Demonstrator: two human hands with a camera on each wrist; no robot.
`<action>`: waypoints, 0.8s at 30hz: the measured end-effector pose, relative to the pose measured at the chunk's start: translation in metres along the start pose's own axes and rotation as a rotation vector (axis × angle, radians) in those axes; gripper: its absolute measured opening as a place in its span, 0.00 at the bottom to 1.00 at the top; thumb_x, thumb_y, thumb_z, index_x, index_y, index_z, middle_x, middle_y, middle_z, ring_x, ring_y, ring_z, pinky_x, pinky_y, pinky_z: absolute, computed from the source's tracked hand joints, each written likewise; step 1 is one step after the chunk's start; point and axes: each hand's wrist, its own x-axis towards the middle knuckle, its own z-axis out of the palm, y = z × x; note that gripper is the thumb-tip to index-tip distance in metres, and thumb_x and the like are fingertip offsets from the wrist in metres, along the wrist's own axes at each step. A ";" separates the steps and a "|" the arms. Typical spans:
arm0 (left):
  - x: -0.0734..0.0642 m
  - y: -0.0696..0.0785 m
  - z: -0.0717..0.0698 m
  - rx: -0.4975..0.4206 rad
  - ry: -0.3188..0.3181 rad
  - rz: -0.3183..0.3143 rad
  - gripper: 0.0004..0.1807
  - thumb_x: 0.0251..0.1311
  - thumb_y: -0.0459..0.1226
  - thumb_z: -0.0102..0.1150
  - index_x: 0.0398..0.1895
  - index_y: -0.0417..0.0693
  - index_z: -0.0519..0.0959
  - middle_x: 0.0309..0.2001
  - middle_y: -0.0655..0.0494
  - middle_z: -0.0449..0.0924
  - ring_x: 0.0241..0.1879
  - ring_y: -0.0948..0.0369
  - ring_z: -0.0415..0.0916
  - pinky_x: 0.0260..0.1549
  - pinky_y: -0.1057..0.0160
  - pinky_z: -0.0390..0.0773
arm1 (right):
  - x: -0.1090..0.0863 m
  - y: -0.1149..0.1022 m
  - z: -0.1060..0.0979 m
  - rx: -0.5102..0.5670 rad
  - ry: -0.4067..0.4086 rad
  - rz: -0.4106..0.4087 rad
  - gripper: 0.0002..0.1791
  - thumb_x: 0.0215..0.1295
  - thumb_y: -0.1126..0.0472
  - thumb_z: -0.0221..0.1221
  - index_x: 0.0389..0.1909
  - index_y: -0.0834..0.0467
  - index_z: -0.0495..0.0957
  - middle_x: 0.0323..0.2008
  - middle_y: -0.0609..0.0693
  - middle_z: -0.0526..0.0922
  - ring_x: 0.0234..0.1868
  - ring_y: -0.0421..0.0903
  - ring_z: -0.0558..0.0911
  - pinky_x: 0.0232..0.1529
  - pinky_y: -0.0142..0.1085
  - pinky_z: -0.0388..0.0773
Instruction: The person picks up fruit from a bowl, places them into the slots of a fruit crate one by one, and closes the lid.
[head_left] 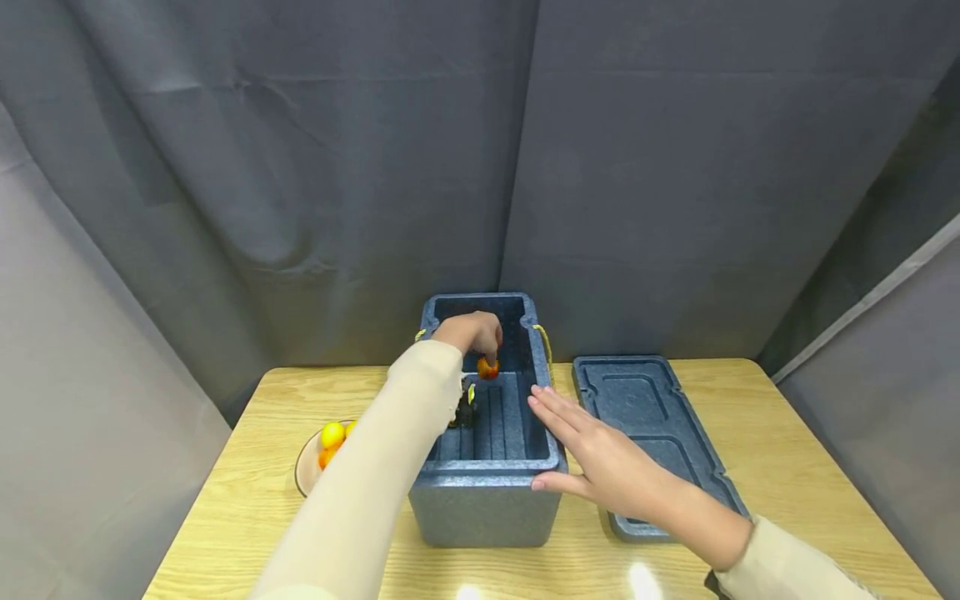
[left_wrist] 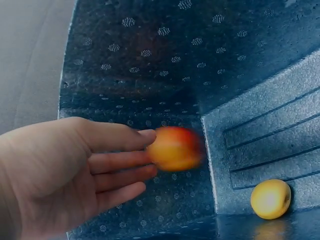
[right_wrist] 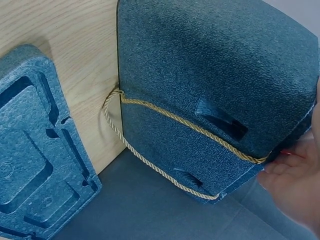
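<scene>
Inside the deep blue-grey box [head_left: 487,508] is my left hand [head_left: 474,332], with its fingers fairly straight. At its fingertips is a round red-and-yellow fruit [left_wrist: 176,149], blurred while the hand looks sharp; the thumb tip overlaps its edge, and no finger curls round it. On the box floor lies a round yellow fruit [left_wrist: 271,199], near a wall. My right hand [head_left: 592,446] rests its fingers on the box's right rim, thumb spread by the near corner, fingers mostly straight. Part of that hand is cut off in the right wrist view.
A plate [head_left: 303,475] with yellow and orange fruits stands left of the box, partly behind my left sleeve. The box's lid [head_left: 633,396] lies on the wooden table [head_left: 225,508] to the right. A yellow rope handle [right_wrist: 180,120] hangs on the box's side. Grey curtains surround the table.
</scene>
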 end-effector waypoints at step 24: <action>-0.073 0.002 -0.023 -0.025 0.098 0.272 0.20 0.64 0.43 0.57 0.57 0.46 0.77 0.56 0.51 0.80 0.54 0.57 0.78 0.56 0.60 0.77 | 0.007 0.007 0.002 0.007 -0.016 0.033 0.49 0.58 0.32 0.56 0.74 0.55 0.55 0.75 0.52 0.55 0.73 0.54 0.62 0.62 0.50 0.72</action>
